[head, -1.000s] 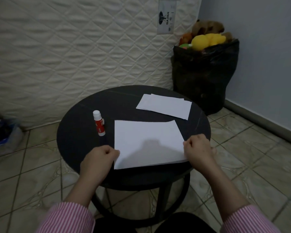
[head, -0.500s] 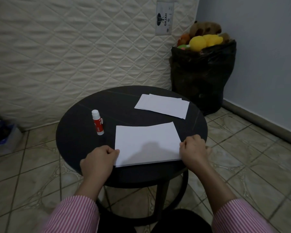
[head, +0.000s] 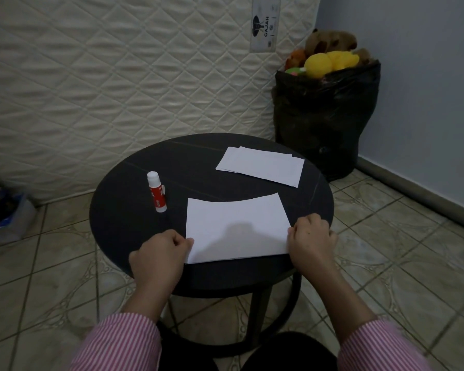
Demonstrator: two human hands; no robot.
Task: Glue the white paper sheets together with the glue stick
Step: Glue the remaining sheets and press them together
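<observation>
Near sheet (head: 236, 228) unchanged on bench (head: 123, 226); left hand (head: 160, 259) and right hand (head: 312, 238) still pinching its side edges; glue stick (head: 156, 192) unmoved.

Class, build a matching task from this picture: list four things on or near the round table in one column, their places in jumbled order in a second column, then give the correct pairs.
Things:
1. glue stick
2. near sheet
3. far stack of sheets
4. black bag of soft toys

Places:
A. on the floor in the corner behind the table
B. standing upright on the table's left side
C. at the table's far right edge, untouched
D. held at both side edges by the left hand and right hand

Pairs: 1-B, 2-D, 3-C, 4-A
</observation>
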